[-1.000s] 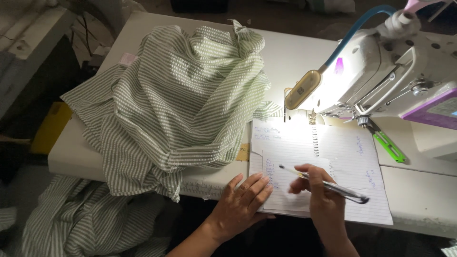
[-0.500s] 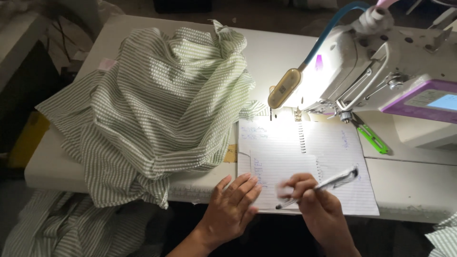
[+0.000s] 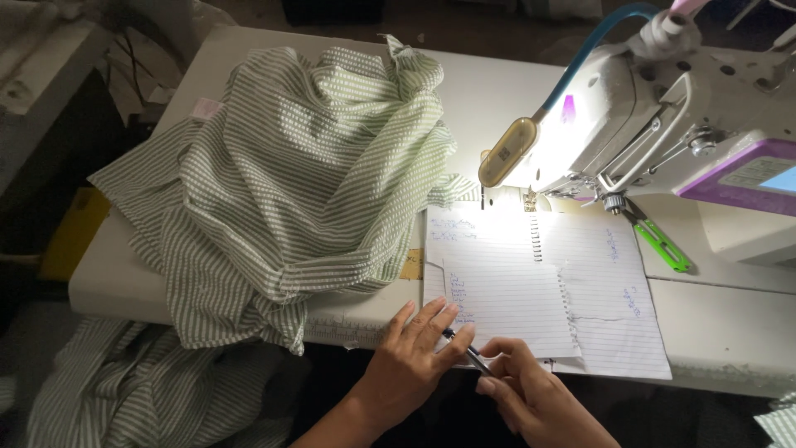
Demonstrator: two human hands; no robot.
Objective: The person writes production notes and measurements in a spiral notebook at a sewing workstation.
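An open spiral notebook (image 3: pixel 580 290) with lined pages lies on the white sewing table (image 3: pixel 497 91), under the machine's lamp. A smaller loose lined sheet (image 3: pixel 506 307) rests on its left page. My left hand (image 3: pixel 410 361) lies flat, fingers together, on the near left corner of the notebook. My right hand (image 3: pixel 526 390) is at the near edge, fingers closed around a pen (image 3: pixel 467 353) whose tip points up-left under my left fingertips.
A heap of green-and-white striped fabric (image 3: pixel 298 174) covers the table's left half and spills over the front edge. A white sewing machine (image 3: pixel 663 124) with a flexible lamp (image 3: pixel 510 153) stands at the right. A green tool (image 3: pixel 659 241) lies beside the notebook.
The right hand drew back from the page toward the near edge and turned the pen, which now points left under the left fingers. The view shifted slightly.
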